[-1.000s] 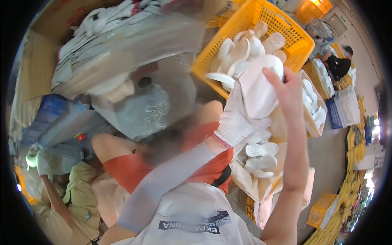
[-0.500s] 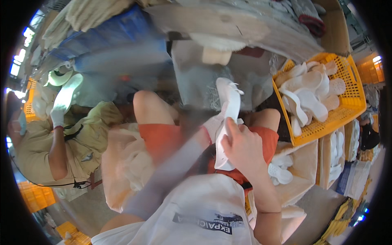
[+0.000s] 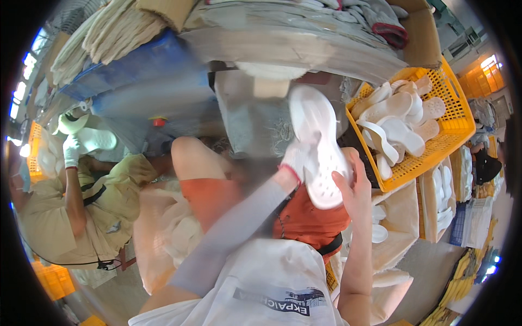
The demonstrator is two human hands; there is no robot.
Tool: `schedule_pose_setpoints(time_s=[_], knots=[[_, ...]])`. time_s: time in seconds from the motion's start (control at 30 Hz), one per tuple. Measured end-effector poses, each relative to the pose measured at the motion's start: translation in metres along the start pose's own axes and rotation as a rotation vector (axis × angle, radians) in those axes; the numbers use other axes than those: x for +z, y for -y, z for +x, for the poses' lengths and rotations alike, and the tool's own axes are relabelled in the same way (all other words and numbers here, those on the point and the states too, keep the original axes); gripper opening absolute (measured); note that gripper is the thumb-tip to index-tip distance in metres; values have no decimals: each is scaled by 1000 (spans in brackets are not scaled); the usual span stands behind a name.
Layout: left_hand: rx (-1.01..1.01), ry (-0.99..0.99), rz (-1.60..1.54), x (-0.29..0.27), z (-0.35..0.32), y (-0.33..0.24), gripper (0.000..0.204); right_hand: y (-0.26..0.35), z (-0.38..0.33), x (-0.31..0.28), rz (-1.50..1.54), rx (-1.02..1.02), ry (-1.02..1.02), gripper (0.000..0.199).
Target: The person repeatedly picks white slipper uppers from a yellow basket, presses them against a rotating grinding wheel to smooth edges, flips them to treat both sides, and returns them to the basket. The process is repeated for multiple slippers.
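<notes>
A white shoe sole [image 3: 321,127], long and rounded with a cluster of small holes toward its near end, is held up over my lap. Its broad face shows. My left hand [image 3: 295,156], in a white knitted glove with a red cuff, grips the sole by its left edge near the middle; motion blurs its fingers. My bare right hand [image 3: 356,179] closes on the right edge near the perforated end, thumb in front and fingers behind the edge.
At right a yellow basket [image 3: 462,127] holds several white soles. A bench piled with gloves [image 3: 389,27] stands ahead, beside a blue bin [image 3: 125,57]. At left a co-worker [image 3: 81,217] handles another pale sole [image 3: 98,139]. Open sacks [image 3: 157,233] stand on both sides of me.
The sole has turned from edge-on to showing its broad, perforated face. My right hand has moved right, from over its middle to its right edge. My left hand still holds it.
</notes>
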State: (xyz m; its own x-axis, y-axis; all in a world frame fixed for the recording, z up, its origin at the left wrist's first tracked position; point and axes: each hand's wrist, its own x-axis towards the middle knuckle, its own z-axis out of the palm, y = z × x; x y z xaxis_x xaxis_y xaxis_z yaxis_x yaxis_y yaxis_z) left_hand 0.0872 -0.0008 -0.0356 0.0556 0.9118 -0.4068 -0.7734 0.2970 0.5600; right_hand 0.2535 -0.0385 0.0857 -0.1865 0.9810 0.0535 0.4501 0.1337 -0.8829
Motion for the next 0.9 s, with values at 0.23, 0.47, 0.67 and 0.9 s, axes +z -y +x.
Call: schedule_pose_setpoints(time_s=[0.23,0.47,0.67,0.9], knots=[[687,-343,2043,1,100,-51,31,8,78,39,218,47,-197,87],[408,-275,1635,-24,126,-87,47,4,110,78,115,53,-214,88],[237,-438,1846,-53,72,-124,58,-1,155,94,36,-34,-96,65],[344,-244,1070,-46,46,-102,36,-25,201,121,91,127,16,60]])
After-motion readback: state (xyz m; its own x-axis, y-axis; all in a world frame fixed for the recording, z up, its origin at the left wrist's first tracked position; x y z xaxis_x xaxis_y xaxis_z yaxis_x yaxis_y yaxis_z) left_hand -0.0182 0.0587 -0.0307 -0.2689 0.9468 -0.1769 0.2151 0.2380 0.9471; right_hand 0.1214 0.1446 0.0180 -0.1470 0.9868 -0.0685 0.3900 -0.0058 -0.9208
